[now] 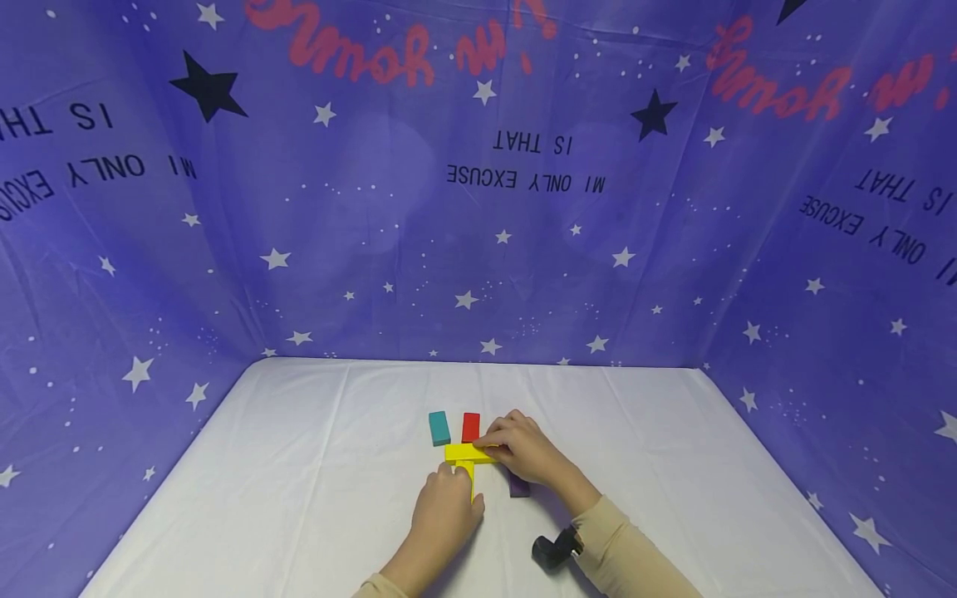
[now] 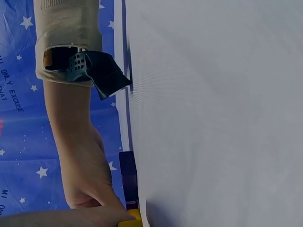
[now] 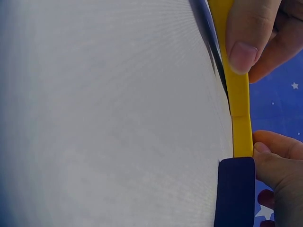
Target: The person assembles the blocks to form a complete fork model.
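Two yellow blocks meet in a T. My left hand (image 1: pixel 444 505) grips the lengthwise yellow block (image 3: pixel 239 94), its thumb along one side. The crosswise yellow block (image 1: pixel 459 453) lies against the far end of that one, and my right hand (image 1: pixel 526 448) pinches it near its right end. Below the right hand, a dark purple block (image 1: pixel 519 488) is partly covered by that hand. Just beyond the crosswise block lie a red block (image 1: pixel 471 427) and, to its left, a teal block (image 1: pixel 439 428).
A white cloth (image 1: pixel 336 482) covers the table. Purple star-printed curtains (image 1: pixel 419 274) hang at the back and both sides. A black wrist camera (image 1: pixel 555 550) sticks out of the right sleeve, low over the cloth.
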{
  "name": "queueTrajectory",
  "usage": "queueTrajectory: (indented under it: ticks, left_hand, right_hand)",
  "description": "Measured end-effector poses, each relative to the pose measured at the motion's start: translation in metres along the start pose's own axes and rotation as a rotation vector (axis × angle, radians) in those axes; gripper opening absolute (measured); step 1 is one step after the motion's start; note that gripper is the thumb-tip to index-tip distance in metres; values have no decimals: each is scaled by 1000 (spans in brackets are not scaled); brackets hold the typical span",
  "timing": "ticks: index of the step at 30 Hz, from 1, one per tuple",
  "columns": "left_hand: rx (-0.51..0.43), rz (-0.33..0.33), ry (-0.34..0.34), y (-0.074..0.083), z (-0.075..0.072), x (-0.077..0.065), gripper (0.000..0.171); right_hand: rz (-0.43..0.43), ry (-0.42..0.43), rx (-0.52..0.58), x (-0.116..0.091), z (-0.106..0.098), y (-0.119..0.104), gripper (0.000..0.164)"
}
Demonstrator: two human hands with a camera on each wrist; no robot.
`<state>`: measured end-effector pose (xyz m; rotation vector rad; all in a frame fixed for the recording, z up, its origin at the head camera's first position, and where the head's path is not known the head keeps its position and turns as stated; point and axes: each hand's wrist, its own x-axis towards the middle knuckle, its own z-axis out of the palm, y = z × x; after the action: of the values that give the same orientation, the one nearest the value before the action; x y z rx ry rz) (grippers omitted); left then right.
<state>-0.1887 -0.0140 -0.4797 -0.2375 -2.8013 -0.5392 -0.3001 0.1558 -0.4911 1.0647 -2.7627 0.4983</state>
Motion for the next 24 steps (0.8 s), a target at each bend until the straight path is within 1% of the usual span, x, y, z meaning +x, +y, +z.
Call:
queueTrajectory:
  ticks: [4, 7, 15, 19, 24]
  left_hand:
    - [-1, -8, -25, 0, 0, 1, 44]
    - [-3, -6, -30, 0, 1, 1, 45]
    - [24, 31, 7, -2, 4, 1, 47]
    - [34, 44, -1, -3, 5, 1, 52]
    - [19, 60, -16, -6, 5, 1, 56]
  right_hand:
    - [3, -1, 1, 0, 0, 0, 26]
    - [3, -2, 4, 0, 0, -1, 26]
    - [0, -3, 0, 0, -1, -1, 26]
    - [-3, -2, 1, 0, -1, -1, 25]
    - [-7, 0, 1, 0, -2, -1, 24]
